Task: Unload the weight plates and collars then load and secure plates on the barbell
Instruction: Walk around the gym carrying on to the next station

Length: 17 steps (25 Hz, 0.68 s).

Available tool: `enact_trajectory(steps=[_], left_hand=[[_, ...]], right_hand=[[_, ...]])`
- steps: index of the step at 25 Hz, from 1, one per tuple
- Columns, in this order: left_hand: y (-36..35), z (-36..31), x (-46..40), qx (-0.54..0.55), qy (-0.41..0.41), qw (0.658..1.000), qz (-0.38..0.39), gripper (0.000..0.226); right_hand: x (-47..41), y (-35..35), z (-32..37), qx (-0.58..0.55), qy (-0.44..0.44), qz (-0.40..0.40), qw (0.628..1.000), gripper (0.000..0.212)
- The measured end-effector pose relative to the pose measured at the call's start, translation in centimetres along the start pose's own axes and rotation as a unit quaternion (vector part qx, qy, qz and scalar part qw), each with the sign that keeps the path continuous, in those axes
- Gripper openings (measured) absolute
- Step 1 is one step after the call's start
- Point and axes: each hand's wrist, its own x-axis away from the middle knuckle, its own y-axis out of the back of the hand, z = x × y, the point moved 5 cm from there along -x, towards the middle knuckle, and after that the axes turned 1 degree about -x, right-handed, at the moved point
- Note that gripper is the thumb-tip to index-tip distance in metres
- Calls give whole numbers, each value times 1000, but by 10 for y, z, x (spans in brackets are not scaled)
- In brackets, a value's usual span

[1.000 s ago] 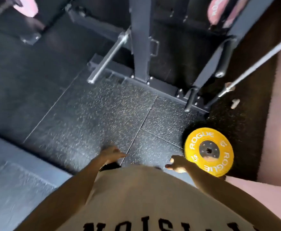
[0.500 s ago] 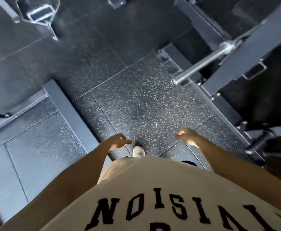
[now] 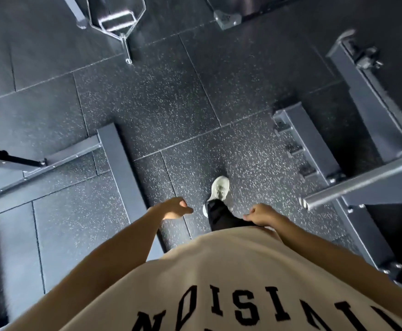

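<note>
Looking straight down here: both bare hands hang empty out in front of a beige shirt with black block letters (image 3: 231, 295). The left hand (image 3: 175, 207) has its fingers loosely curled, thumb close to them, gripping nothing. The right hand (image 3: 263, 215) is half-closed as well, fingers bent inward, also holding nothing. Between them, one white sneaker (image 3: 220, 188) is planted on the black rubber floor tiles flecked with white (image 3: 159, 103), a black trouser leg above it.

The task's bare silver steel barbell sleeve (image 3: 362, 185) juts in from the right edge, its round end pointing toward the right hand but well apart from it; no plate or collar shows on that stretch. It crosses the grey steel rack frame (image 3: 314, 144) bolted along the floor's right side. Another grey steel base frame (image 3: 114, 154) lies at the left. By the floor's far edge sits a silver hexagonal trap bar (image 3: 116, 22).
</note>
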Motion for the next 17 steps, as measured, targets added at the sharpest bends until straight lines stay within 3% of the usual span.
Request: enact_trajectory(steps=[9,12,15,17], left_hand=[[260,-136,-93,32,-41,997,-61,45],[343,-173,-145,28,-37,997,-65,50],[423,-216,-200,3,-53,998,-43,52],[492,-251,-233,-35,-49,998,-25,53]], right_hand=[[-123,256,134,-38,45,-30,998,37],[-175,325,177,-27,47,-34,998,30],[-223,384,211,-5,29,-18,999,41],[-254,438,230,-49,9,-35,998,32]])
